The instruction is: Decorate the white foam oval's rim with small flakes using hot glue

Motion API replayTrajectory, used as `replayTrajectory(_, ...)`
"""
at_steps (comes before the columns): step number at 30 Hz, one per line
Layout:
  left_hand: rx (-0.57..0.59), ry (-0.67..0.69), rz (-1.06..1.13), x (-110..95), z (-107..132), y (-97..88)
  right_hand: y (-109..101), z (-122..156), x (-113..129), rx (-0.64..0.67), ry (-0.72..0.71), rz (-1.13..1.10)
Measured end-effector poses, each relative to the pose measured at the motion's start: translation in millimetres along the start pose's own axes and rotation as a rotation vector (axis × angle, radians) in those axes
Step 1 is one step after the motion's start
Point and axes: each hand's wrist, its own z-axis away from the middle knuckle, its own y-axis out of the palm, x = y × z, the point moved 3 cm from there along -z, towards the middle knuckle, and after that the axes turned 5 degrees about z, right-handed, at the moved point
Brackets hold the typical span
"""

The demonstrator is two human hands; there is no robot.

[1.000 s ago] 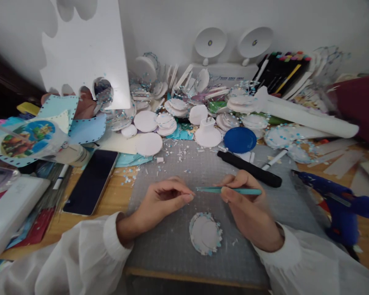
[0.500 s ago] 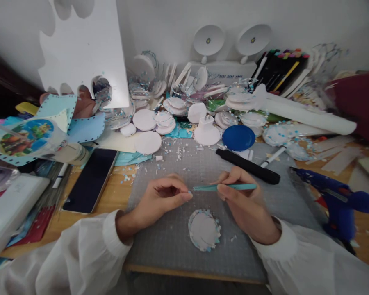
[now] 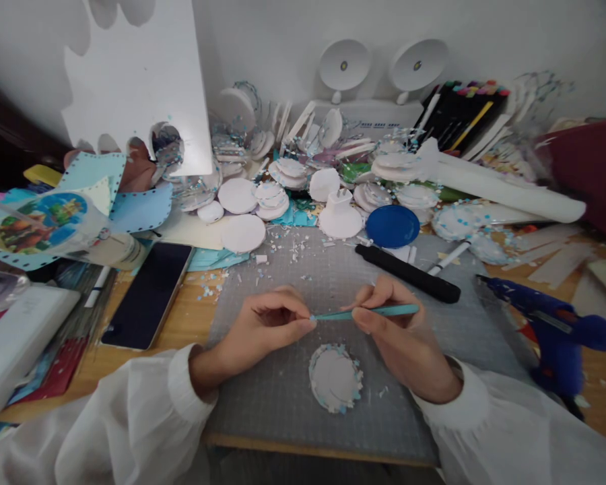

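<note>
Nearest the person, midway between the two grips and just on their near side, a round white disc rimmed with tiny pale-blue and white pieces (image 3: pixel 336 378) is lying flat on a grey gridded cutting mat (image 3: pixel 262 414), which is covering part of a light wooden desk (image 3: pixel 182 337). A little farther off, the left hand's grip (image 3: pixel 265 330) is pinching a tiny pale-blue and white piece (image 3: pixel 312 320) between thumb and forefinger, their tips nearly meeting. Facing it, the right hand's grip (image 3: pixel 398 345) is pressing firmly around a pair of slim teal tweezers (image 3: pixel 337 315), whose points are reaching leftward to that piece; whether they are gripping it is too small to tell. To the right of the right grip, a blue hot-glue gun (image 3: pixel 550 323) is lying on its side. To the left of the left grip, a black rectangular smartphone (image 3: pixel 149 296) is lying screen up. Beyond the right grip, a long black tool (image 3: pixel 408 274) is lying near a slim white pen (image 3: pixel 450 257), and behind these a round dark-blue disc (image 3: pixel 392 226) is resting. Farthest from both grips, a white box with two round dish-shaped heads (image 3: pixel 378 116) is standing by the wall.
</note>
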Motion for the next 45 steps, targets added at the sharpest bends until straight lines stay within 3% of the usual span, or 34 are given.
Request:
replayTrajectory(18, -0.009, -0.07, 0.051, 2.7, -0.6, -0.9, -2.8, 4.3, -3.5, 0.006, -0.057, 0.033)
replayTrajectory(31, 0.131, -0.197, -0.036, -1.5, 5.0, 4.9, -1.2, 6.0, -4.0, 0.042, -0.054, 0.047)
replayTrajectory(45, 0.223, -0.156, -0.031, -0.4, 8.3, 6.1, 7.3, 4.7, 0.3, 0.072, 0.107, -0.039)
